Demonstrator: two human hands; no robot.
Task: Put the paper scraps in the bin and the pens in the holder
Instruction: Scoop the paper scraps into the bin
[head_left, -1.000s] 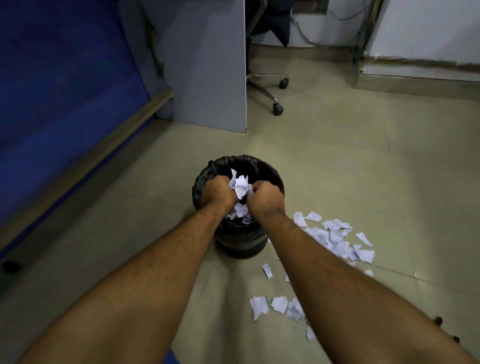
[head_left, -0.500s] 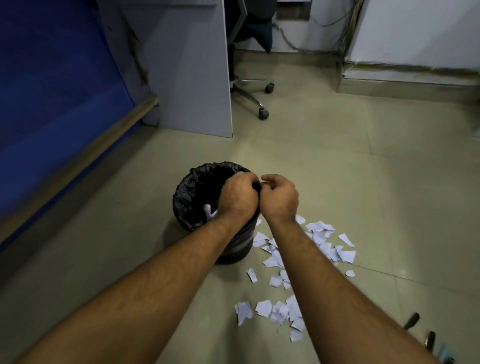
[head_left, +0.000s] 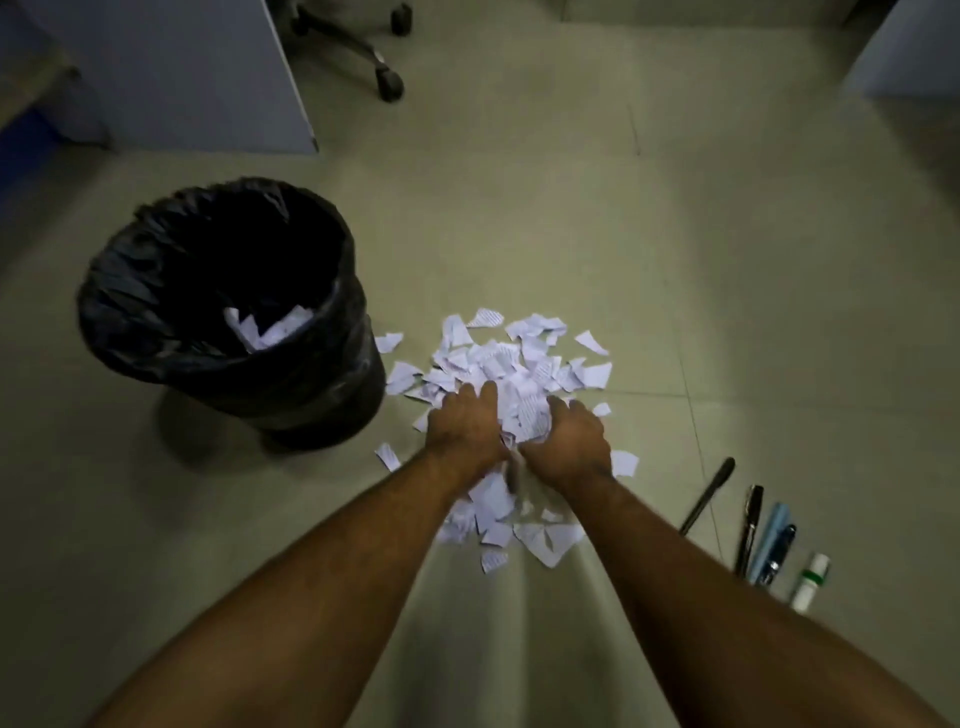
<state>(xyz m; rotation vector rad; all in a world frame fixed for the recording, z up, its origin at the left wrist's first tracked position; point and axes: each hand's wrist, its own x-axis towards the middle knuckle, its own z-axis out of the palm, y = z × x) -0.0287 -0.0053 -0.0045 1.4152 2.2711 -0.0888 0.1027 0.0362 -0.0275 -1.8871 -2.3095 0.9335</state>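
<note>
From the head camera we see our left hand (head_left: 464, 426) and right hand (head_left: 566, 441) down on the heap of paper scraps (head_left: 511, 364) on the floor, just right of the bin (head_left: 130, 312). Both sets of fingers curl inward around a bunch of scraps, cupping it between the palms. We judge the scraps very light, limp and loose: they will slip out of gaps, so we should scoop from under the heap's edges and press the hands together. A few scraps already lie in the bin. The pens (head_left: 748, 525) lie to the right, stiff and easy to pinch at mid-barrel; we see no holder.
</note>
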